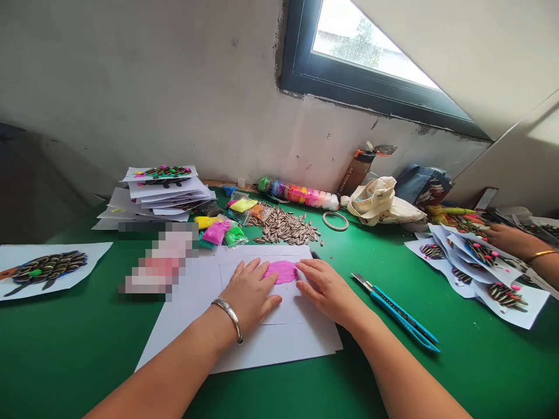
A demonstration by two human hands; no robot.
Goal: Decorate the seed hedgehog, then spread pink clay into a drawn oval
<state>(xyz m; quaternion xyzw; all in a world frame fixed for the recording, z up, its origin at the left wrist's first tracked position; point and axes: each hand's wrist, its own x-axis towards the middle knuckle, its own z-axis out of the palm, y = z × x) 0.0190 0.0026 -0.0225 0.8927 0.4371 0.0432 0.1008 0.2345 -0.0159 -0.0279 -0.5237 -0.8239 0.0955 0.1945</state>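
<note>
A flattened patch of pink modelling clay (282,272) lies on the white paper (257,343), which has thin drawn lines on it. From the left, my left hand (253,288) rests on the paper, fingers stretched, fingertips on the clay's left edge. My right hand (321,288) lies at the opposite side, its fingers extended and touching the clay's right edge. A silver bracelet (230,317) circles my left wrist. To the right of the paper is a blue utility knife (399,314) with its blade showing.
Sunflower seeds (286,226) are heaped behind the paper, beside bagged coloured clay (217,231). Seed-picture sheets are stacked at the back left (163,192) and spread at right (476,262). A tape roll (335,221), cloth bag (375,201) and bottle (356,171) stand behind. Another person's hand (509,240) is at far right.
</note>
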